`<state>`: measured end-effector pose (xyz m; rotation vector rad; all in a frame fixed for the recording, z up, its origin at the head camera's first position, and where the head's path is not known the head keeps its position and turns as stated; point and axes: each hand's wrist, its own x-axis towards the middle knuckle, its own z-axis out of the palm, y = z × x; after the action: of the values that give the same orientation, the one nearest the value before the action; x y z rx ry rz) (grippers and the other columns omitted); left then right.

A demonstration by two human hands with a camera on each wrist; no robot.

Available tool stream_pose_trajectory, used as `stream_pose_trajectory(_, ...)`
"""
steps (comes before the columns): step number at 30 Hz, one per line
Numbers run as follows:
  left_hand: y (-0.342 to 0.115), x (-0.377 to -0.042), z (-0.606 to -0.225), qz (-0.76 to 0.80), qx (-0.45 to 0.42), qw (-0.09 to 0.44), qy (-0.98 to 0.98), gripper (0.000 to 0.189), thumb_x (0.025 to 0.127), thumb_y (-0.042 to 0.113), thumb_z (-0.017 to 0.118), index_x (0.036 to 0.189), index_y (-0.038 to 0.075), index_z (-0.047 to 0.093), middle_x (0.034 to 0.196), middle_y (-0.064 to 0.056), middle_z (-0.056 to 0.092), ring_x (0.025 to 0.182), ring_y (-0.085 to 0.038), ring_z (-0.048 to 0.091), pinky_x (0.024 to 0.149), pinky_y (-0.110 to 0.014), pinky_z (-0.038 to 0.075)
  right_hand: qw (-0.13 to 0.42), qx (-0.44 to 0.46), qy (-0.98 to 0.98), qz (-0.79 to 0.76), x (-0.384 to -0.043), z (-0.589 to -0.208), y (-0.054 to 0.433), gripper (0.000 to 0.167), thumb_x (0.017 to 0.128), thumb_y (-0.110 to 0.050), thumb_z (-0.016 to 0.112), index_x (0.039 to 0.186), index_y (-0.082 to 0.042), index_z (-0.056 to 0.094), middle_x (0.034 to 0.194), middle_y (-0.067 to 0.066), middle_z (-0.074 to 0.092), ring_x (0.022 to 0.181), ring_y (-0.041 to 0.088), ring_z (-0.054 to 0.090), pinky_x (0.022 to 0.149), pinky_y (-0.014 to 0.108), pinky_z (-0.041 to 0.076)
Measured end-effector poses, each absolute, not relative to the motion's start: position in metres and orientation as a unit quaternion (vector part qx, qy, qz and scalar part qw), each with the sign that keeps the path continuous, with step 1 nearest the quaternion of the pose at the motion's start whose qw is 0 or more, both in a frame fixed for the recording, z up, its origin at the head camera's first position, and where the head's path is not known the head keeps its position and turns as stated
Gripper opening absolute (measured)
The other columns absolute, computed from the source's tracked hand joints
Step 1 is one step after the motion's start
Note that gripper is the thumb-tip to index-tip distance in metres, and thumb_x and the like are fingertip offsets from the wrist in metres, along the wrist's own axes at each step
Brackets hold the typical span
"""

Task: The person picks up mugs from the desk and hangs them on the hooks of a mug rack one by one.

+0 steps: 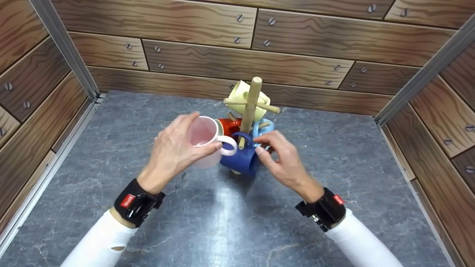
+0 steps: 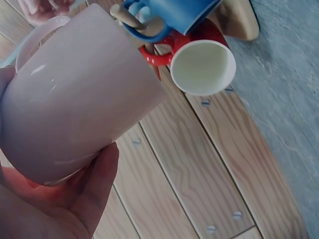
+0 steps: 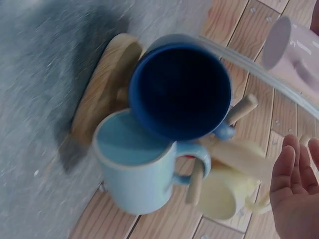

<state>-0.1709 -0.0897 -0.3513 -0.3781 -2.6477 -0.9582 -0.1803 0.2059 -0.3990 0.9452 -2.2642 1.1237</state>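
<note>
My left hand [image 1: 167, 150] grips a pale pink mug [image 2: 79, 94], its mouth facing up and its handle pointing right toward a wooden mug tree [image 1: 249, 113]. On the tree's pegs hang a dark blue mug [image 1: 237, 161] at the front, a light blue mug [image 3: 134, 174] at the right, a red mug [image 2: 202, 64] at the left and a pale yellow mug [image 1: 240, 91] higher at the back. Beside the dark blue mug is my right hand [image 1: 285, 163], fingers loosely bent and holding nothing. The pink mug overlaps part of the red one in the head view.
A grey marbled surface [image 1: 352, 178] lies under the tree, whose wooden base [image 3: 102, 89] shows in the right wrist view. Wood-patterned panels [image 1: 207, 55] stand behind and at both sides, with metal rails [image 1: 66, 44] at the corners. The tree's upper peg [image 1: 272, 108] juts out to the right.
</note>
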Motion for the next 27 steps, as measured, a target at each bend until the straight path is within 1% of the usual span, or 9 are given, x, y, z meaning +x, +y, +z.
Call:
stream_pose_trajectory(3,-0.083,-0.171,-0.353,-0.329,-0.145,0.158,-0.92,0.097,0.076,0.068,0.081,0.147,0.007,0.056,0.134,-0.016,0.064,0.104,-0.035,0.069,0.08,-0.049,0.061,0.21,0.346,-0.824,0.396,-0.178,-0.396,0.199,0.021,0.101,-0.009,0.065,0.121,-0.005,0.069,0.113,0.005,0.066,0.095,0.018,0.063,0.075,0.03,0.055)
stream_pose_trajectory(6,-0.077,-0.171,-0.354,-0.325,-0.159,0.171,-0.916,0.095,0.076,0.067,0.082,0.145,0.007,0.058,0.132,-0.015,0.066,0.102,-0.034,0.07,0.078,-0.049,0.061,0.199,0.354,-0.829,0.384,-0.176,-0.393,0.193,0.025,0.101,-0.014,0.066,0.124,-0.004,0.068,0.114,0.008,0.065,0.096,0.021,0.063,0.075,0.031,0.055)
stream_pose_trajectory(9,-0.072,-0.17,-0.356,-0.314,-0.171,0.181,-0.916,0.094,0.075,0.067,0.083,0.144,0.007,0.059,0.13,-0.013,0.067,0.101,-0.033,0.071,0.077,-0.049,0.061,0.182,0.362,-0.837,0.368,-0.175,-0.391,0.187,0.029,0.102,-0.019,0.067,0.127,-0.005,0.066,0.117,0.008,0.065,0.098,0.023,0.064,0.079,0.031,0.055)
stream_pose_trajectory(12,-0.067,-0.17,-0.358,-0.304,-0.179,0.181,-0.918,0.093,0.076,0.066,0.083,0.143,0.007,0.06,0.128,-0.012,0.068,0.1,-0.031,0.071,0.074,-0.047,0.062,0.168,0.367,-0.842,0.357,-0.173,-0.389,0.181,0.028,0.103,-0.024,0.066,0.126,-0.008,0.066,0.117,0.002,0.065,0.095,0.019,0.063,0.078,0.029,0.055)
stream_pose_trajectory(14,-0.065,-0.17,-0.358,-0.3,-0.181,0.18,-0.919,0.092,0.076,0.066,0.082,0.142,0.007,0.06,0.125,-0.011,0.068,0.099,-0.029,0.071,0.074,-0.046,0.061,0.165,0.37,-0.843,0.354,-0.172,-0.388,0.178,0.022,0.104,-0.023,0.065,0.121,-0.009,0.066,0.11,0.001,0.065,0.089,0.014,0.061,0.073,0.029,0.055)
stream_pose_trajectory(17,-0.063,-0.17,-0.358,-0.301,-0.181,0.178,-0.919,0.091,0.076,0.066,0.083,0.141,0.007,0.061,0.123,-0.01,0.068,0.097,-0.028,0.071,0.072,-0.045,0.061,0.181,0.373,-0.839,0.352,-0.172,-0.389,0.176,0.014,0.103,-0.019,0.067,0.112,-0.008,0.067,0.099,0.0,0.063,0.081,0.009,0.056,0.065,0.027,0.052)
stream_pose_trajectory(20,-0.061,-0.17,-0.357,-0.308,-0.179,0.173,-0.918,0.092,0.077,0.066,0.082,0.143,0.006,0.06,0.124,-0.012,0.068,0.098,-0.029,0.071,0.073,-0.045,0.062,0.212,0.374,-0.835,0.343,-0.172,-0.39,0.175,0.01,0.1,-0.013,0.069,0.107,-0.007,0.068,0.092,0.001,0.061,0.076,0.009,0.055,0.06,0.024,0.05)
stream_pose_trajectory(23,-0.059,-0.171,-0.356,-0.321,-0.175,0.163,-0.916,0.099,0.077,0.068,0.08,0.15,0.006,0.053,0.128,-0.014,0.066,0.101,-0.031,0.07,0.076,-0.047,0.061,0.242,0.377,-0.83,0.333,-0.171,-0.392,0.176,0.01,0.098,-0.009,0.071,0.106,-0.006,0.068,0.09,0.002,0.061,0.074,0.009,0.055,0.06,0.023,0.05)
stream_pose_trajectory(27,-0.058,-0.171,-0.358,-0.345,-0.174,0.151,-0.91,0.115,0.075,0.075,0.078,0.16,0.009,0.038,0.14,-0.016,0.061,0.111,-0.034,0.068,0.084,-0.051,0.06,0.257,0.379,-0.823,0.337,-0.172,-0.394,0.177,0.009,0.098,-0.006,0.07,0.106,-0.004,0.068,0.09,0.003,0.061,0.074,0.009,0.056,0.06,0.023,0.05)
